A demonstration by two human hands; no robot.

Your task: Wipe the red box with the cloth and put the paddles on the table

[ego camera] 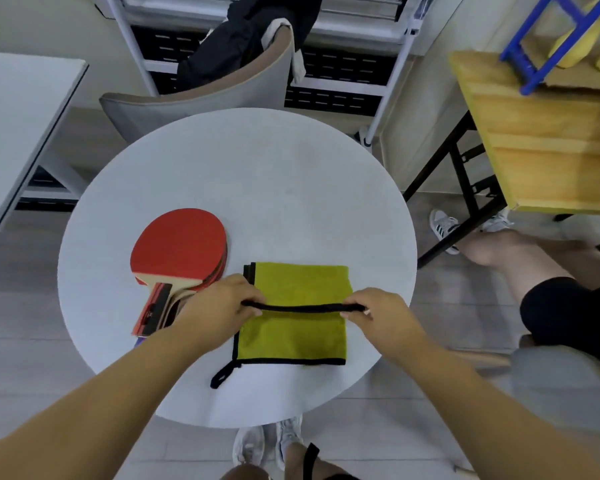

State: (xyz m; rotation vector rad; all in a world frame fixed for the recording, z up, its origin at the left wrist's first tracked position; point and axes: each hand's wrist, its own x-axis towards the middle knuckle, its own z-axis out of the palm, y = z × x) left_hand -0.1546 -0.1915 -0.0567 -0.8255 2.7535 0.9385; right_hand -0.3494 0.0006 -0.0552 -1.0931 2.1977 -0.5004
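**Both hands pinch the cloth's black hem**

A round white table (243, 174) fills the middle of the frame. On it, left of centre, lie the paddles (179, 245), stacked one on another, red face up, with their handles pointing toward the lower left. Just to their right lies the yellow-green cloth (298, 334), folded flat (its black hanging loop (222, 374) trails off its lower left corner).

The left hand (219, 306) sits between the paddle handles and the cloth, its fingers curled and pinching one end of the cloth's black hem (302, 308). The right hand (378, 313), at the cloth's right side, pinches the other end of the hem between thumb and fingertips. The hem runs as a raised black line between the two hands, across the middle of the cloth.

At the top of the frame a grey chair (201, 102) stands behind the table, with dark clothing draped on it. A wooden table (541, 140) sits in the upper right.
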